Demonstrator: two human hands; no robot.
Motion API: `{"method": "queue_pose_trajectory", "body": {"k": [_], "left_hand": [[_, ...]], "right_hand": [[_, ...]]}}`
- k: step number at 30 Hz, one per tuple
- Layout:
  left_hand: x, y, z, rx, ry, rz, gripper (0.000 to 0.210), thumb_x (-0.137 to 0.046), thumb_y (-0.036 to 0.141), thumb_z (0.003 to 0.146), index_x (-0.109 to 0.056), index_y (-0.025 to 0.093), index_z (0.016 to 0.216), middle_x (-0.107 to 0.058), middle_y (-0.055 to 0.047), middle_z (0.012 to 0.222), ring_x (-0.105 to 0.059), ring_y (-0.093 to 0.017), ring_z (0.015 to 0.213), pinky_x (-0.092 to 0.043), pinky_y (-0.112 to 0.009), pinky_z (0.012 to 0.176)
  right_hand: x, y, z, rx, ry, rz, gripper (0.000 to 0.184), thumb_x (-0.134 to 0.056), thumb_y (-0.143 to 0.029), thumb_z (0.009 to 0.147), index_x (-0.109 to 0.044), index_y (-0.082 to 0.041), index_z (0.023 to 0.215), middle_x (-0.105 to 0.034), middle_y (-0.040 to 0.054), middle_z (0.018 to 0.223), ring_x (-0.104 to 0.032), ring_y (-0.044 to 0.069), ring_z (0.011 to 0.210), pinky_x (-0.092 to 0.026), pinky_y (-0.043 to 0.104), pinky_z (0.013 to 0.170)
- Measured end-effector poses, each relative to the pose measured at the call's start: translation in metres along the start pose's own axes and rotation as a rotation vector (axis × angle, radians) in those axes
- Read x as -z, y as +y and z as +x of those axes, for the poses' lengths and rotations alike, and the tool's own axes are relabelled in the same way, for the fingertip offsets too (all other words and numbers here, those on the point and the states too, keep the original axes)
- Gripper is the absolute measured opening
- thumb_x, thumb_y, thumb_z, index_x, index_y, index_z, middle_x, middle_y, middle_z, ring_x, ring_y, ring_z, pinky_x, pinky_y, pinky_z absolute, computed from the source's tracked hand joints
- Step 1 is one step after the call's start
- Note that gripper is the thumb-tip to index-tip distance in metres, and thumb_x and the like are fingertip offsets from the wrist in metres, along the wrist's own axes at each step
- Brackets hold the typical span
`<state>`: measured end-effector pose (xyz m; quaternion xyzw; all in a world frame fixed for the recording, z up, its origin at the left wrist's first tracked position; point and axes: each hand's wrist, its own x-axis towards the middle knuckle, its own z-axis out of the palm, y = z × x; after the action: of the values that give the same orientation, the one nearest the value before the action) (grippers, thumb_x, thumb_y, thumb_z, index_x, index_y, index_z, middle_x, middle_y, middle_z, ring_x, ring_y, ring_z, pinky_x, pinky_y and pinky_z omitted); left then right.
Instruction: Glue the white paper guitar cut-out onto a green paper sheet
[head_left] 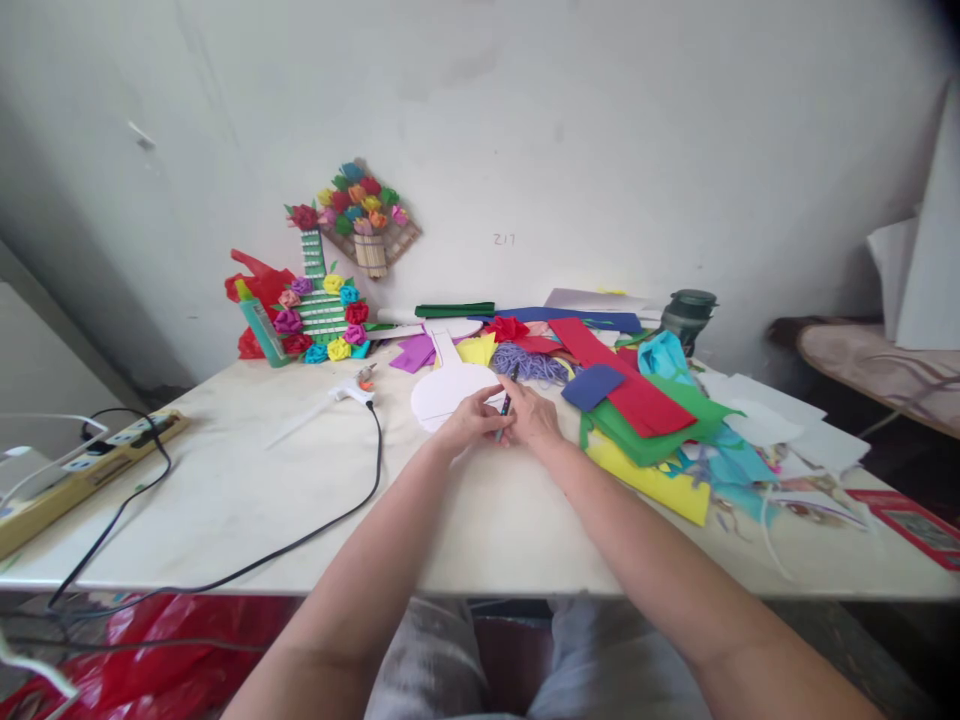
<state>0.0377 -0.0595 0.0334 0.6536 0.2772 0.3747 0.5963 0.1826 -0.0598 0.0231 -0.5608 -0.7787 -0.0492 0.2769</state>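
A white paper cutout [442, 392] lies on the table, with a rounded body and a narrow neck pointing away from me. My left hand [474, 418] rests at its right lower edge, forefinger and thumb apart. Close beside it, my right hand [531, 415] is closed around a dark pen [507, 403], which slants upright between the two hands. The pen's lower end is partly hidden by fingers. Just beyond the hands lie a bundle of purple yarn [531, 362] and a yellow piece [477, 349].
A white glue gun [351, 390] with a black cord lies left, near a power strip [90, 475]. Behind stand a glue bottle [261, 325] and a flower-decorated guitar shape [330, 310]. Coloured sheets [637, 390] pile up right, before a dark cup [688, 318].
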Motion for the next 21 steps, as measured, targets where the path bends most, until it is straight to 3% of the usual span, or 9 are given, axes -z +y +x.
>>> {"method": "queue_pose_trajectory", "body": {"k": [5,8,12,16,21], "left_hand": [[0.013,-0.01,0.005,-0.001,0.245,-0.107,0.063,-0.067,0.027,0.066,-0.04,0.008,0.12,-0.065,-0.007,0.067,-0.062,-0.015,0.056,-0.047,-0.026,0.055],[0.021,-0.012,0.006,-0.048,0.366,-0.149,0.061,-0.066,0.023,0.066,-0.04,0.007,0.119,-0.066,-0.009,0.071,-0.062,-0.016,0.058,-0.049,-0.029,0.059],[0.024,-0.008,0.004,-0.022,0.399,-0.175,0.057,-0.064,0.019,0.067,-0.04,0.007,0.117,-0.066,-0.009,0.069,-0.062,-0.015,0.055,-0.049,-0.03,0.058],[0.022,-0.005,0.001,0.013,0.396,-0.114,0.05,-0.063,0.02,0.068,-0.046,0.007,0.113,-0.065,-0.008,0.067,-0.06,-0.013,0.051,-0.045,-0.022,0.049],[0.024,-0.008,0.0,0.025,0.363,-0.081,0.051,-0.064,0.025,0.067,-0.048,0.009,0.112,-0.065,-0.008,0.07,-0.06,-0.013,0.05,-0.043,-0.021,0.045]], "right_hand": [[-0.006,0.01,0.003,-0.157,0.177,0.178,0.061,-0.038,-0.009,0.073,-0.028,-0.021,0.131,-0.054,0.0037,0.118,-0.055,0.015,0.091,-0.041,0.025,0.077],[-0.012,0.026,0.006,-0.302,0.232,0.165,0.045,-0.039,-0.01,0.073,-0.047,-0.017,0.117,-0.057,0.0054,0.112,-0.056,0.017,0.091,-0.041,0.026,0.08],[-0.018,0.042,0.012,-0.364,0.186,0.097,0.033,-0.038,-0.012,0.076,-0.059,-0.015,0.102,-0.06,0.0077,0.105,-0.054,0.018,0.094,-0.039,0.027,0.083],[-0.022,0.044,0.022,-0.333,0.094,0.019,0.03,-0.041,-0.019,0.079,-0.06,-0.015,0.103,-0.06,0.0084,0.104,-0.053,0.018,0.095,-0.038,0.026,0.084],[-0.022,0.044,0.043,-0.337,-0.043,-0.121,0.032,-0.038,-0.028,0.083,-0.06,-0.014,0.102,-0.057,0.0133,0.103,-0.056,0.021,0.089,-0.041,0.03,0.074]]}}
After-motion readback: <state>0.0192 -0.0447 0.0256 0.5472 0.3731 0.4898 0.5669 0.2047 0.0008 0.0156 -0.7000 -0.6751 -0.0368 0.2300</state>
